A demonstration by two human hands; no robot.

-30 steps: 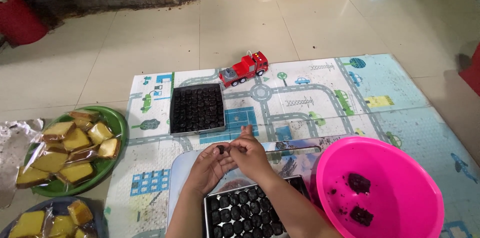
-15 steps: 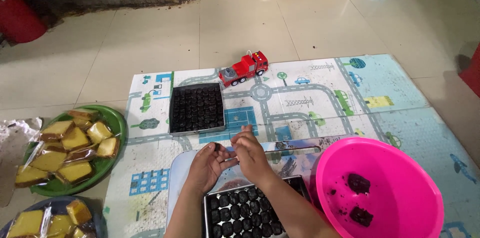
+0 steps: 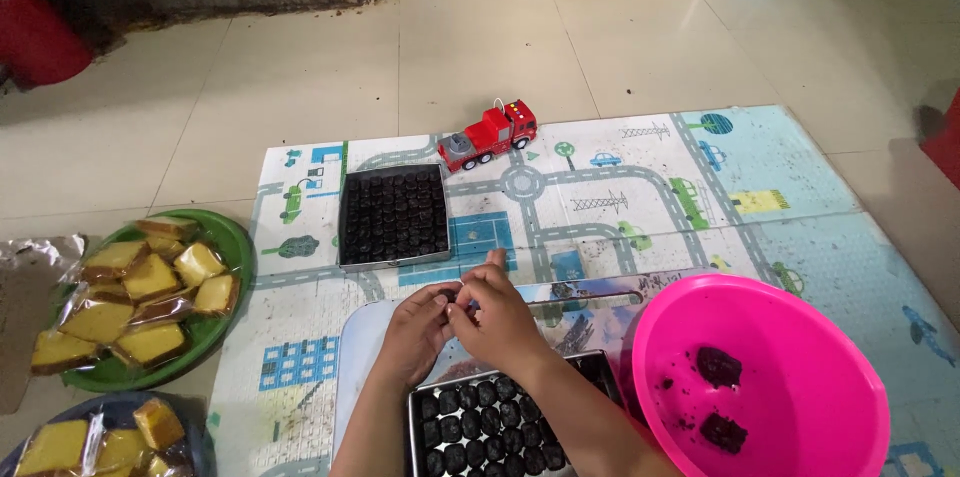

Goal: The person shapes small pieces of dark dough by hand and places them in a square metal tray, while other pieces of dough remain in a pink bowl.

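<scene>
My left hand and my right hand meet above a metal tray filled with several dark round pieces. Between the fingertips of both hands is pinched one small dark piece. A second dark tray, full of the same dark rounds, lies further out on the play mat. To my right stands a pink bowl with two dark lumps and crumbs inside.
A road-pattern play mat covers the tiled floor, with a red toy truck on it. At the left a green plate holds wrapped yellow cake slices; a blue plate with more sits below. Foil wrap lies at the far left.
Both hands have stayed together above the near tray, fingers shifting slightly around the small dark piece. Nothing else has moved.
</scene>
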